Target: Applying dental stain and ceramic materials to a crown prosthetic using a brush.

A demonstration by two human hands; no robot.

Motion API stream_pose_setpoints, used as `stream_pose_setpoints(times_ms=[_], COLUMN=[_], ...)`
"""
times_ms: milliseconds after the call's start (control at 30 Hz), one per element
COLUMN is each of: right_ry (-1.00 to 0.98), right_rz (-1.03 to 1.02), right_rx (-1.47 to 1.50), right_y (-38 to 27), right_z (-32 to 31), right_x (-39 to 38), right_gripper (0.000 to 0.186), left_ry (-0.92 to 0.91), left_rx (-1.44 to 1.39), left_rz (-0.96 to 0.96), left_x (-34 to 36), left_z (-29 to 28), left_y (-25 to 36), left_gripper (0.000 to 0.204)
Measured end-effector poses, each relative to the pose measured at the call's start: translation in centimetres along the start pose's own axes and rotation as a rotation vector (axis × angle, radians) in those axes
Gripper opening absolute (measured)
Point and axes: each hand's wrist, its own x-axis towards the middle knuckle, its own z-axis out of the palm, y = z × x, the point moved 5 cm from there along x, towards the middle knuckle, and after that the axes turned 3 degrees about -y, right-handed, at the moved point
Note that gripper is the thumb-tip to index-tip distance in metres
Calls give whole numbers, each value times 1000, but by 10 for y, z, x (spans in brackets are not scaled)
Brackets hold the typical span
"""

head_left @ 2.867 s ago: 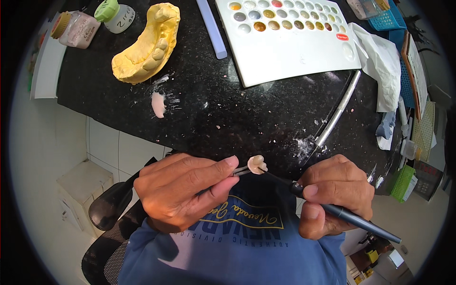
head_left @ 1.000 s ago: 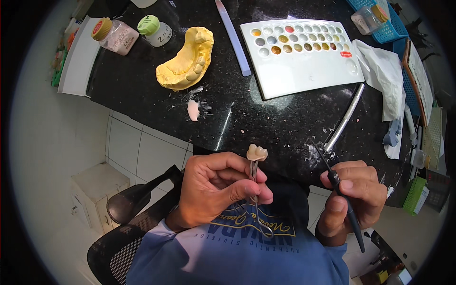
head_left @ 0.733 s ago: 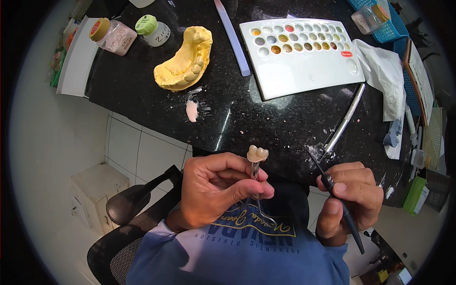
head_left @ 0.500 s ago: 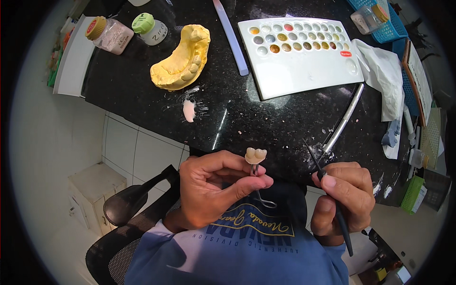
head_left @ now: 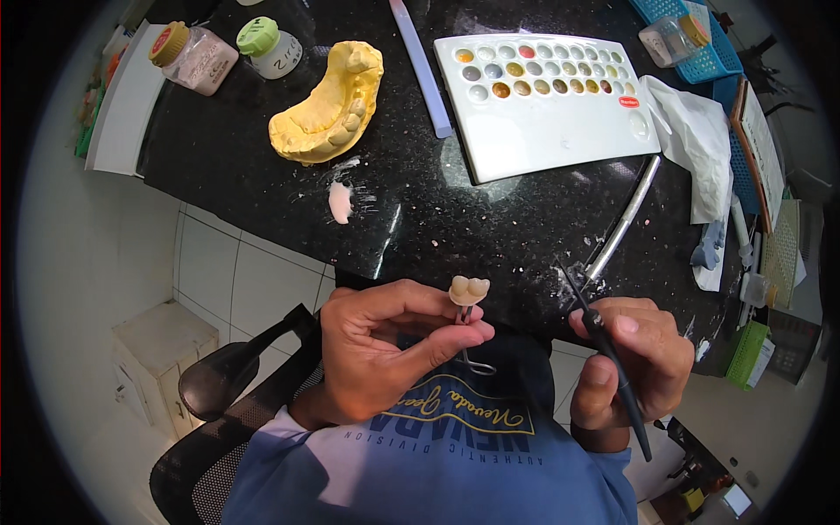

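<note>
My left hand (head_left: 376, 350) pinches a small metal clamp (head_left: 477, 365) between thumb and forefinger, its looped end sticking out below. A tooth-coloured dental crown piece (head_left: 470, 290) with two joined teeth sits on top of the clamp, upright, just above my fingertips. My right hand (head_left: 637, 363) holds a slim black-handled pointed tool (head_left: 618, 372), brush-like in shape; I cannot make out whether its dark tip has bristles. That tip points up and left, apart from the crown piece. One fingertip lies beside the handle, and the thumb is bent below.
On the black speckled countertop (head_left: 516, 219) are a yellow dental model (head_left: 319, 131), a pink blob (head_left: 339, 203), a lilac bar (head_left: 423, 74), a white palette (head_left: 560, 131) of coloured wells and a silver tube (head_left: 626, 219). Jars (head_left: 194, 59) and a white cloth (head_left: 700, 149) lie beyond.
The countertop things have shifted slightly left and up in view. A right fingertip has moved off the black tool's handle, showing more of it. The left hand keeps its pinch.
</note>
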Motion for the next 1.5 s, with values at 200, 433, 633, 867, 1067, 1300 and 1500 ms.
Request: stream_pose_setpoints(times_ms=[200,433,633,867,1067,1300,1500], right_ry=[38,46,14,-19,-29,-55,-54], right_rz=[61,173,346,345,324,292,315], right_rx=[-227,-234,-301,-332,-332,-338,-351], right_y=[-2,26,57,65,68,69,70], right_z=[-53,-68,-67,-57,-57,-54,-54], right_x=[34,87,83,80,77,76,75], right_gripper=[22,14,8,7,6,6,6], left_ry=[-26,-89,-99,-141,-139,-101,-108], left_rx=[141,341,373,498,545,560,568], left_rz=[27,87,114,227,264,273,271], left_x=[-1,4,4,5,6,3,3], left_z=[-5,-7,-9,-9,-8,-10,-10], left_y=[5,14,16,26,25,25,24], left_gripper=[13,16,22,25,25,24,24])
